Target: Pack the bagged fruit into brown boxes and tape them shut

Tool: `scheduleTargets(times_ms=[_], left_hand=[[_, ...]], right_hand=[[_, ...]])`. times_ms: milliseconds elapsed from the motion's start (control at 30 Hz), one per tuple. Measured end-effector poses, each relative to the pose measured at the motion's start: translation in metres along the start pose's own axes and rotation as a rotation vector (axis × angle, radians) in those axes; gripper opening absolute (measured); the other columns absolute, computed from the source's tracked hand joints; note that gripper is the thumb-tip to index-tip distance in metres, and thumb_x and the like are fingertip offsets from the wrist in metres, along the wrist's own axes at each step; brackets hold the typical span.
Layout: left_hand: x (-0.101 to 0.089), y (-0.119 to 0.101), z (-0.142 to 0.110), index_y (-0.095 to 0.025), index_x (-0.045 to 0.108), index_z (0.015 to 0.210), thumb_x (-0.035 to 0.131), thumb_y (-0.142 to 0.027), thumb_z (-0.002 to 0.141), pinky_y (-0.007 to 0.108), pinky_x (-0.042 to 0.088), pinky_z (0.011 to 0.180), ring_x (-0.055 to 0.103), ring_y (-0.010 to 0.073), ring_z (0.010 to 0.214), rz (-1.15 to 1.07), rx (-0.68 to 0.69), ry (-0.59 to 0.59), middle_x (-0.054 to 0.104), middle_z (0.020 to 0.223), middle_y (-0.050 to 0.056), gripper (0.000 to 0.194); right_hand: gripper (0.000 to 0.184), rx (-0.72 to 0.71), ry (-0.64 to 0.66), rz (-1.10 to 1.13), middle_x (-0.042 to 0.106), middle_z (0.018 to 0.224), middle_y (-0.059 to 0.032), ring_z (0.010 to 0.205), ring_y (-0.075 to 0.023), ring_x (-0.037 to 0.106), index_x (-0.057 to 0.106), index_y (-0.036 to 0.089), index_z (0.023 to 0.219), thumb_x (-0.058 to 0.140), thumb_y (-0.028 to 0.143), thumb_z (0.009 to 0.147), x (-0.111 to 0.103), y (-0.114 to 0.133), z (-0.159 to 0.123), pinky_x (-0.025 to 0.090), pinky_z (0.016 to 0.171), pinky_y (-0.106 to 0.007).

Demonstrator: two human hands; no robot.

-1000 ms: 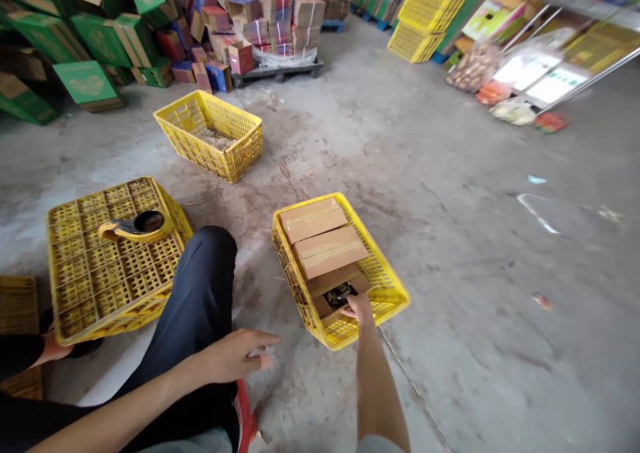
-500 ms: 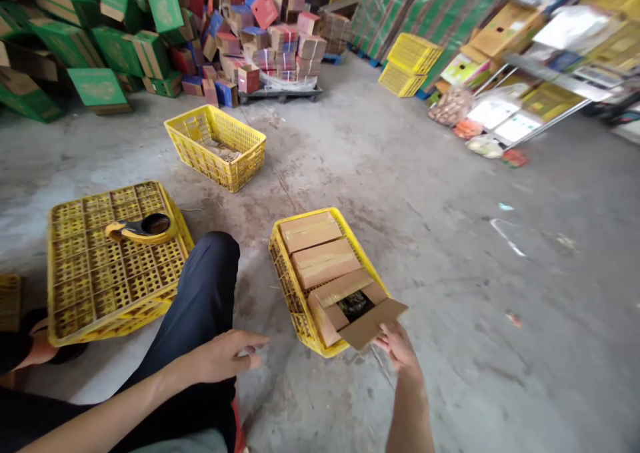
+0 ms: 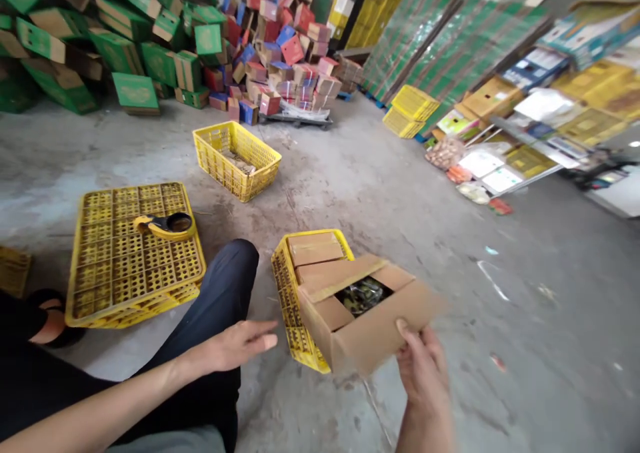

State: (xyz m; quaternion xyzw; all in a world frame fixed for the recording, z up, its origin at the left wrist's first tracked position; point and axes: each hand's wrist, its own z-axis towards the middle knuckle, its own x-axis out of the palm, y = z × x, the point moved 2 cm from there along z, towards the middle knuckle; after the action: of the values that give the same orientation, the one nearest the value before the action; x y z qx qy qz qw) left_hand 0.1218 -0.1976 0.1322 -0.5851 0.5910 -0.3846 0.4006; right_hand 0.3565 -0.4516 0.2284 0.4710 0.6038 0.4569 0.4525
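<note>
My right hand grips the near side of an open cardboard box, thumb on its front wall, and holds it lifted over the near end of a yellow crate. Dark green packed contents show through the box's open flaps. Two closed cardboard boxes still lie in the far half of that crate. My left hand hovers open, fingers stretched out, over my dark-trousered knee, just left of the crate.
An upturned yellow crate on my left carries a yellow tape dispenser. Another yellow crate stands farther back. Green, red and blue cartons are piled behind; shelves with goods run along the right. The floor is concrete.
My right hand has pulled the open box up out of the crate and toward me. The view has tilted up. My left hand has stayed over the knee.
</note>
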Motion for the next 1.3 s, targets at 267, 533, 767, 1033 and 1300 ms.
scheduleTargets(times_ms=[267, 533, 767, 1033, 1300], left_hand=[[-0.043, -0.013, -0.033, -0.039, 0.019, 0.165, 0.049, -0.087, 0.086, 0.054, 0.055, 0.094, 0.051, 0.0428, 0.140, -0.844, 0.016, -0.154, 0.035, 0.167, 0.014, 0.097], [-0.171, 0.052, -0.144, -0.035, 0.036, 0.152, 0.081, -0.064, 0.073, 0.053, 0.052, 0.094, 0.056, 0.0382, 0.130, -0.916, 0.053, -0.734, 0.057, 0.149, 0.012, 0.096], [-0.235, 0.121, -0.202, -0.026, 0.044, 0.146, 0.082, -0.057, 0.072, 0.048, 0.055, 0.087, 0.067, 0.0382, 0.111, -0.881, -0.135, -0.961, 0.070, 0.125, 0.014, 0.088], [-0.284, 0.168, -0.178, -0.027, 0.035, 0.158, 0.076, -0.040, 0.077, 0.045, 0.052, 0.101, 0.064, 0.0325, 0.122, -0.753, -0.039, -1.070, 0.064, 0.140, 0.011, 0.092], [-0.279, 0.213, -0.154, -0.016, 0.019, 0.166, 0.066, -0.031, 0.086, 0.042, 0.023, 0.128, 0.034, 0.0307, 0.153, -0.529, -0.010, -1.237, 0.040, 0.164, 0.015, 0.094]], right_hand=[[0.075, -0.094, 0.323, 0.116, 0.076, 0.115, -0.0060, 0.092, -0.0214, 0.071, 0.061, 0.026, 0.137, 0.087, 0.049, 0.071, 0.177, 0.022, -0.064, 0.058, 0.072, -0.028], [0.075, 0.135, 0.762, 0.159, 0.076, 0.105, -0.0003, 0.084, -0.0222, 0.075, 0.053, 0.032, 0.134, 0.090, 0.047, 0.070, 0.343, -0.042, -0.154, 0.063, 0.064, -0.033], [0.072, 0.429, 0.771, 0.228, 0.076, 0.091, 0.0060, 0.083, -0.0226, 0.077, 0.051, 0.032, 0.105, 0.097, 0.049, 0.053, 0.436, -0.124, -0.216, 0.065, 0.069, -0.037], [0.068, 0.558, 0.883, 0.112, 0.079, 0.099, 0.0015, 0.099, -0.0267, 0.077, 0.058, 0.029, 0.099, 0.097, 0.059, 0.052, 0.467, -0.169, -0.212, 0.062, 0.086, -0.042], [0.068, 0.505, 1.348, -0.466, 0.081, 0.091, -0.0123, 0.093, -0.0311, 0.078, 0.074, 0.018, 0.105, 0.079, 0.076, 0.070, 0.437, -0.159, -0.192, 0.060, 0.083, -0.042]])
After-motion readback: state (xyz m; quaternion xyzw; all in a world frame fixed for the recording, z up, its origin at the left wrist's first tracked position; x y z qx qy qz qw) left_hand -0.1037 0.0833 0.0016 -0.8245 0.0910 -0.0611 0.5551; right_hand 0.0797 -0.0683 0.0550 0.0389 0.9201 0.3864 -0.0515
